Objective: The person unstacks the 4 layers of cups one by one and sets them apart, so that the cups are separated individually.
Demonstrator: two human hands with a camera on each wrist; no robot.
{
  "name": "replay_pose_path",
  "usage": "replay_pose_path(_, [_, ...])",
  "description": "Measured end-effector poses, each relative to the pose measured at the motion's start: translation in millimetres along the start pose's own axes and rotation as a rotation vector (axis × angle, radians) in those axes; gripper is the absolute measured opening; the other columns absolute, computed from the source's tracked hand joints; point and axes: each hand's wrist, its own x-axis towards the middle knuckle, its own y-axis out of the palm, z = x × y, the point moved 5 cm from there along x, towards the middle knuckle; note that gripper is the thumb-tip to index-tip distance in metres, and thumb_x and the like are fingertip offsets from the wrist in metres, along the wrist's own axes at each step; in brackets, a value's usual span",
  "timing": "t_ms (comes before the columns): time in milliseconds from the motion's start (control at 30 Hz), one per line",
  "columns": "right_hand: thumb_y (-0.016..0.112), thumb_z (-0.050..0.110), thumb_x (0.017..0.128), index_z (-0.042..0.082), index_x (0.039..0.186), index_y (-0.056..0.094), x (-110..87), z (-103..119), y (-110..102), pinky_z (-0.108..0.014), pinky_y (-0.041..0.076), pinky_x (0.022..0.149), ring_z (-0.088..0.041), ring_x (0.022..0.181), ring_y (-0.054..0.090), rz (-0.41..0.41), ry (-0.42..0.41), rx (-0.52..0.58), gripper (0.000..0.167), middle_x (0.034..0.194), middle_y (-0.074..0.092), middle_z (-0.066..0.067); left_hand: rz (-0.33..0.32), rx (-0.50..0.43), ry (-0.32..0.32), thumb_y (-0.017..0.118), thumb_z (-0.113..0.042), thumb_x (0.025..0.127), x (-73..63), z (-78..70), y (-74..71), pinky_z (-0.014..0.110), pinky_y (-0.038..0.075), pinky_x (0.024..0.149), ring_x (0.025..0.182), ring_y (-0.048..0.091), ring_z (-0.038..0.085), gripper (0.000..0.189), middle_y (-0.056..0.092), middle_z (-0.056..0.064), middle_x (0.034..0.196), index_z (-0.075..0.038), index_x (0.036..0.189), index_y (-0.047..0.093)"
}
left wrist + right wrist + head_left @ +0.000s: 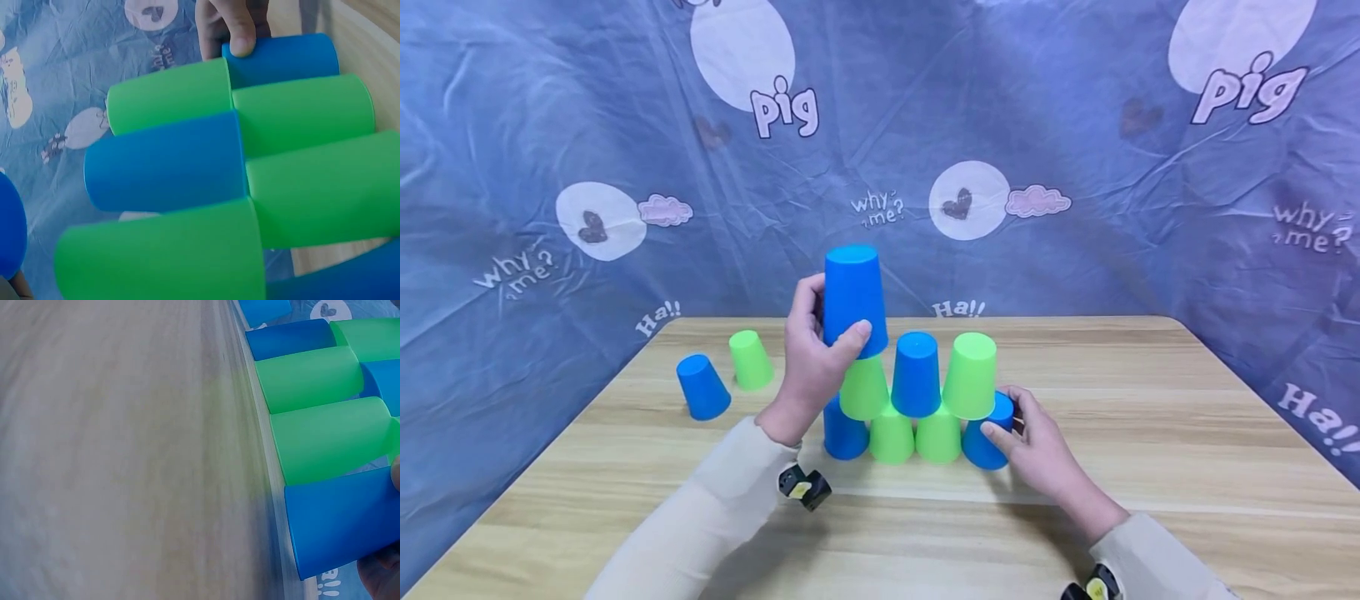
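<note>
Upside-down plastic cups form two tiers on the table. Blue cups stand at both ends of the bottom row, with green ones point(892, 437) between them. Above sit a green cup point(863, 390), a blue cup point(917, 375) and another green cup point(970, 377). My left hand point(817, 358) grips an upside-down blue cup point(853, 292), thumb in front, at the left green cup's top; whether they touch I cannot tell. My right hand point(1037, 442) holds the bottom row's right-end blue cup point(344, 519) between thumb and fingers; in the left wrist view its thumb point(242, 44) presses that cup.
On the table's left side stand a separate blue cup point(703, 387) and a green cup point(751, 360), both upside down. The wooden table point(910, 533) reaches back to a blue printed cloth point(850, 167). Black wrist cameras point(805, 487) are worn at the sleeves.
</note>
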Motion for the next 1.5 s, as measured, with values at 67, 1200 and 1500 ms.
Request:
replay_pose_path(67, [0.055,0.018,0.093,-0.001,0.134,0.031,0.3,0,0,-0.057,0.033,0.102,-0.041,0.125,0.039,-0.001,-0.003,-0.002,0.051,0.133,0.042,-0.023,-0.025,0.005,-0.006,0.056,-0.027,0.075,-1.0,2.7,-5.2,0.041,0.051,0.077,0.094,0.054,0.023,0.055,0.051,0.016,0.107,0.001,0.12,0.041])
replay_pose_path(1200, [0.055,0.018,0.093,-0.001,0.134,0.031,-0.6,0,0,-0.057,0.033,0.101,-0.041,0.125,0.039,-0.005,-0.007,0.008,0.051,0.133,0.042,-0.023,-0.269,0.234,-0.291,0.065,-0.016,0.085,-27.3,48.8,-92.4,0.041,0.043,0.095,0.106,0.049,0.02,0.052,0.047,0.011,0.12,-0.003,0.127,0.038])
replay_pose_path(1500, [0.054,0.016,0.094,-0.001,0.133,0.032,-0.8,1,0,-0.057,0.033,0.101,-0.041,0.125,0.039,-0.012,-0.013,0.007,0.048,0.133,0.043,-0.022,-0.291,0.281,-0.411,0.069,-0.019,0.083,-36.6,64.6,-107.7,0.046,0.037,0.104,0.116,0.045,0.028,0.059,0.045,0.016,0.125,-0.004,0.129,0.037])
